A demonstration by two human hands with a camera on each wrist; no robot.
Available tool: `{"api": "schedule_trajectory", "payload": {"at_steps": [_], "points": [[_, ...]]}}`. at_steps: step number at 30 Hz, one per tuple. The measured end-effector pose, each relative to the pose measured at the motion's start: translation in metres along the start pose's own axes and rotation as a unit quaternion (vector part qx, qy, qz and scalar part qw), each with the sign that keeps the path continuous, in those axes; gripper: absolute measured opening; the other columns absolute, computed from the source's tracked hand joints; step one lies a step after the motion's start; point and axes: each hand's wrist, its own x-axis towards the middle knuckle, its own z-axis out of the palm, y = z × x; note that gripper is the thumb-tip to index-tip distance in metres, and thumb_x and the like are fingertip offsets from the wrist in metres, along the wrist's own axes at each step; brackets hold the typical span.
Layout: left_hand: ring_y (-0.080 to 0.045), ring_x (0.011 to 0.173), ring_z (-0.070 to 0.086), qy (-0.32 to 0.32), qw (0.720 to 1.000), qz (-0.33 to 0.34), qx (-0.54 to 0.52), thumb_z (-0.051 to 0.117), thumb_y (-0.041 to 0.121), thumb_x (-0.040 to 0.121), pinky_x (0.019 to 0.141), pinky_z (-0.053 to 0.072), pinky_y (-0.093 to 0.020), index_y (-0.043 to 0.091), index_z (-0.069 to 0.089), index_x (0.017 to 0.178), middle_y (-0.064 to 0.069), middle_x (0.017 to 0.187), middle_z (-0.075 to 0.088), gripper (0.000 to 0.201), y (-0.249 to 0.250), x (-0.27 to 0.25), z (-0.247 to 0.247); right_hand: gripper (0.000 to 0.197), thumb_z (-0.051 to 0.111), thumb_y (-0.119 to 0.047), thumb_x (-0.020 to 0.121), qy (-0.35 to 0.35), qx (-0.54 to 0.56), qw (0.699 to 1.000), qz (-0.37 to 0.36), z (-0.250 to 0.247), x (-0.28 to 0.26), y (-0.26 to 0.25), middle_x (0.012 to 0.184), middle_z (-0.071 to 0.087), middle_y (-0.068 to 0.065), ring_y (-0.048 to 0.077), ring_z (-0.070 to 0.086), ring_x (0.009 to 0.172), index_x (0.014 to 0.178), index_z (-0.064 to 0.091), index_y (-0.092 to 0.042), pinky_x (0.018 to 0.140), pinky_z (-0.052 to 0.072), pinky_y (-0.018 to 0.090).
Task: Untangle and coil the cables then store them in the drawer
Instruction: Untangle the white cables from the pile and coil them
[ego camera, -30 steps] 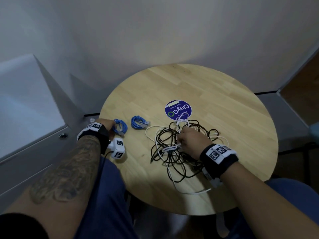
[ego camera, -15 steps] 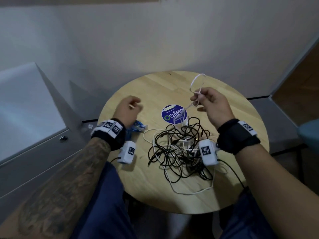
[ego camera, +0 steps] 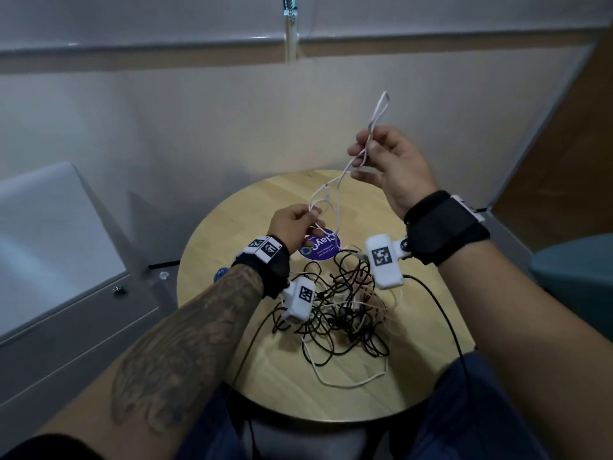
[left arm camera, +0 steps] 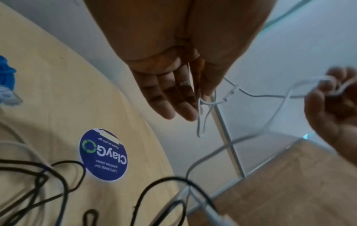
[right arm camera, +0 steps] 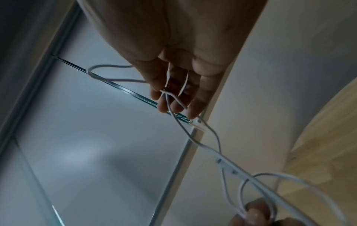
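Note:
My right hand is raised above the round wooden table and grips a thin white cable, whose loop sticks up past the fingers. Lower and to the left, my left hand pinches the same white cable between thumb and fingers. The strand runs taut between both hands and down into a tangle of black and white cables lying on the table. A coiled blue cable lies at the table's left side, mostly hidden behind my left wrist in the head view.
A round purple sticker sits on the table beyond the tangle. A grey drawer cabinet with a small knob stands to the left. A wall with a window ledge rises behind. A teal chair edge shows at the right.
My right hand has lifted the white cable higher above the table. My left hand has left the blue cables, moved right and pinched the white cable below the right hand.

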Motion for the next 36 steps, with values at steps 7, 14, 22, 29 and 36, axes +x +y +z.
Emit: {"api": "schedule_trajectory", "payload": {"at_steps": [7,14,22,29,36], "points": [[-0.014,0.061,0.055,0.084,0.995,0.049,-0.005,0.064,0.031,0.091,0.063,0.054,-0.033,0.015,0.065,0.077,-0.001,0.065,0.061,0.021,0.022,0.012,-0.041,0.029,0.041,-0.005,0.102,0.092,-0.037,0.995,0.01,-0.026,0.011,-0.011,0.089,0.063,-0.003,0.007,0.059,0.066,0.093,0.061,-0.024,0.058,0.043,0.024],[-0.008,0.072,0.051,0.176,0.97,0.118,0.119,0.074,0.026,0.081,0.069,0.044,-0.023,0.018,0.051,0.096,0.005,0.084,0.054,0.029,0.04,0.003,-0.035,0.015,0.045,-0.008,0.103,0.074,0.01,0.997,0.006,-0.002,0.016,-0.025,0.089,0.057,-0.001,0.011,0.059,0.071,0.094,0.055,-0.015,0.066,0.058,0.03],[0.0,0.053,0.059,-0.116,0.978,0.078,0.153,0.057,0.005,0.095,0.049,0.047,-0.014,0.005,0.067,0.103,0.003,0.074,0.064,0.014,0.025,-0.03,0.015,0.015,0.046,-0.007,0.103,0.044,0.048,0.997,-0.047,0.028,0.018,-0.066,0.085,0.056,0.002,0.013,0.058,0.067,0.092,0.054,-0.013,0.061,0.056,0.028],[-0.015,0.08,0.062,0.036,0.994,0.064,0.081,0.066,0.023,0.09,0.062,0.055,-0.027,0.008,0.074,0.105,-0.008,0.091,0.069,0.022,0.034,-0.017,-0.013,0.015,0.047,-0.014,0.102,0.131,-0.102,0.982,-0.084,-0.005,0.017,-0.064,0.081,0.067,-0.003,0.011,0.063,0.071,0.092,0.053,-0.022,0.058,0.046,0.018],[-0.01,0.053,0.052,-0.032,0.978,-0.02,-0.206,0.046,0.01,0.098,0.066,0.056,-0.034,0.011,0.062,0.094,0.007,0.048,0.046,0.017,0.054,-0.017,-0.047,0.013,0.05,-0.005,0.096,0.106,-0.314,0.943,-0.01,-0.04,0.004,-0.014,0.069,0.059,0.001,0.013,0.054,0.058,0.094,0.059,-0.014,0.064,0.045,0.029]]}}
